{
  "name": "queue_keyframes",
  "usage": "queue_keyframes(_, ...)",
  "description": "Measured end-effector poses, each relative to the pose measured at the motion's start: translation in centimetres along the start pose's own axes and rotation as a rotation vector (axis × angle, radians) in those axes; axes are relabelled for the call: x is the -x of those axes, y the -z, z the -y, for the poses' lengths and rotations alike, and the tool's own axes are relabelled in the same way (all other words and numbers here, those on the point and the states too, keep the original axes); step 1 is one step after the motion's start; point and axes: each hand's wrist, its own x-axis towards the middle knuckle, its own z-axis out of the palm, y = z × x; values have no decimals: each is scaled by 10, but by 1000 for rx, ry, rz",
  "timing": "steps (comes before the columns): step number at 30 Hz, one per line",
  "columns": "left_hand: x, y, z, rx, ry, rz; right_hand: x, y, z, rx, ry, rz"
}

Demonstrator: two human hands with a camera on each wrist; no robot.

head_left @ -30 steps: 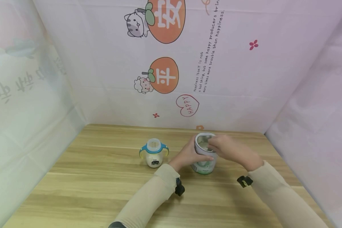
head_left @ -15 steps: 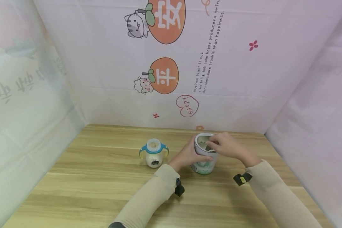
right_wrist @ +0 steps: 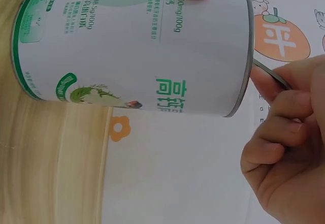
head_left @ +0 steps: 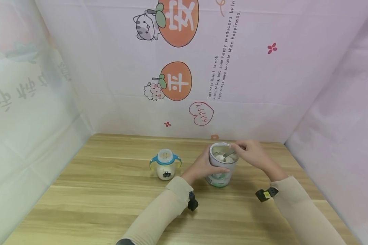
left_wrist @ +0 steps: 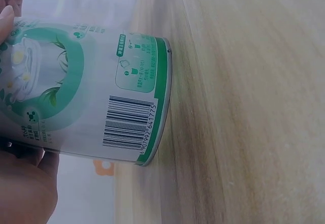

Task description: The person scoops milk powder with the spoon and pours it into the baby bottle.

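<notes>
- Near side: two beige sleeves [head_left: 162, 207] reach in over the worktop [head_left: 89, 204], a wood-grain surface. A small black device sits at each wrist; the right wrist device [head_left: 266, 194] bears a yellow patch.
- Left hand [head_left: 202, 165]: set against the left side of the can [head_left: 224, 177], thumb laid across its near wall. Grip is curled round the can, holding it.
- Right hand [head_left: 253, 154]: at the right of the can's rim, other fingers folded in. Grip is pinching the handle of a spoon [head_left: 229, 154] between thumb and forefinger.
- Can: lidless, about upright, base on the worktop, right of centre. White wall with green print; the left wrist view shows a barcode low down, beside the green base band.
- Spoon: grey, slanting down to the left from the rim — its lower end is inside the can at the white powder [head_left: 220, 158]. The shape of that end cannot be made out.
- Two-handled cup [head_left: 165, 170]: upright, left of the can and well apart from it. Blue collar, clear top, black crab-like print on the near face.
- Far side: white backdrop [head_left: 251, 102] with orange fruit prints and a red heart reading "HAPPY".
</notes>
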Motion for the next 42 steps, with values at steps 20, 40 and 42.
queue_keyframes(20,0,1,-2,-4,-41,7,9,-6,-9,21,204,-330)
queue_keyframes(40,2,0,-2,-21,-7,2,23,-15,-25,16,211,-421)
queue_keyframes(42,2,0,-2,-24,-3,-2,23,-16,-26,22,219,-424)
